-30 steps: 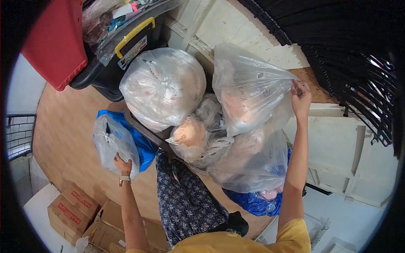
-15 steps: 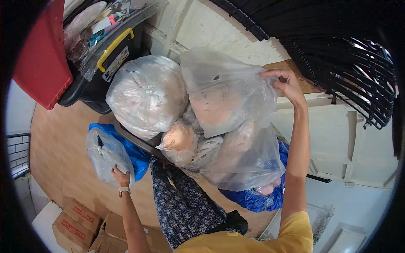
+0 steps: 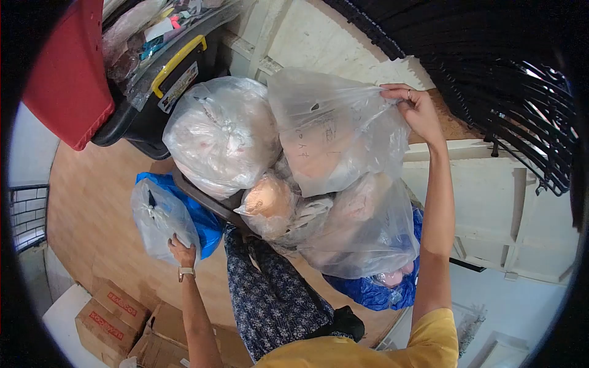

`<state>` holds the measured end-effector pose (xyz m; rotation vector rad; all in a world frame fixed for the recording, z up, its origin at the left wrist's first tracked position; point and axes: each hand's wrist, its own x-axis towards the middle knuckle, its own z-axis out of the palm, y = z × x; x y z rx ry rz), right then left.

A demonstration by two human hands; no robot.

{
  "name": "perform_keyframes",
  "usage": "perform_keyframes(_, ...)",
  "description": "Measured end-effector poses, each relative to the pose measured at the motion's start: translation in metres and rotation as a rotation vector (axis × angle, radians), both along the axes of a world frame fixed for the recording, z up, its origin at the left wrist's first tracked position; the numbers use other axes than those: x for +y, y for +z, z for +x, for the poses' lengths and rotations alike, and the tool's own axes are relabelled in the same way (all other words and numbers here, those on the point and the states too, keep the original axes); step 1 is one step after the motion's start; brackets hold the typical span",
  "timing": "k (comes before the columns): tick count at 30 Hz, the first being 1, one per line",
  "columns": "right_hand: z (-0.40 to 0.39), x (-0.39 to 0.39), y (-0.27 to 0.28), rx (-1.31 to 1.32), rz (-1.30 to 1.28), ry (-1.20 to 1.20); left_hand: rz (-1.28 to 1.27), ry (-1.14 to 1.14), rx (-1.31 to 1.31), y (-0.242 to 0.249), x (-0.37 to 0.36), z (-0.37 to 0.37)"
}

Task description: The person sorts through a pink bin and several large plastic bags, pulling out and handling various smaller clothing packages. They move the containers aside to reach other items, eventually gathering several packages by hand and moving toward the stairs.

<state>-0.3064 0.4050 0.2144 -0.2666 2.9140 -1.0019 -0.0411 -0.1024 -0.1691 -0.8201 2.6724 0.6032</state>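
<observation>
Right hand (image 3: pixel 417 110) has lifted the crinkled clear bag (image 3: pixel 331 135), fingers pinching; left hand (image 3: pixel 182 251) grips a smaller bag (image 3: pixel 161 218).

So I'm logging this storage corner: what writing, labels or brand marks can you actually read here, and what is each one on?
Red print on the cardboard boxes: there, but too blurred to read.
White label on the black bin: too small to read.
Dark handwriting on the clear bag held by the right hand: faint strokes, not legible.
Bag at the left hand: no text visible.

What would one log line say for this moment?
left hand: grips small clear plastic bag | right hand: pinches large clear plastic bag
</observation>
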Motion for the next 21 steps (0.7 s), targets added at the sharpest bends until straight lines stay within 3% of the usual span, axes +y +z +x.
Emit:
perform_keyframes(4,0.004,-0.005,-0.003,0.013,0.013,0.032,0.016,0.023,0.008,0.005,0.004,-0.001)
perform_keyframes(6,0.005,-0.004,-0.013,0.085,0.167,0.045,-0.016,0.039,0.012,0.001,0.006,-0.002)
perform_keyframes(11,0.018,-0.024,-0.054,0.017,0.277,0.084,-0.127,0.088,0.052,0.020,0.021,-0.014)
perform_keyframes(15,0.012,-0.031,-0.093,-0.019,0.406,0.027,-0.150,-0.044,0.414,0.049,0.049,-0.047)
perform_keyframes(19,0.007,-0.046,-0.110,0.007,0.551,0.027,0.146,0.009,0.654,0.070,0.084,-0.128)
perform_keyframes(21,0.006,-0.045,-0.115,-0.006,0.636,0.043,0.494,0.268,0.405,0.089,0.094,-0.174)
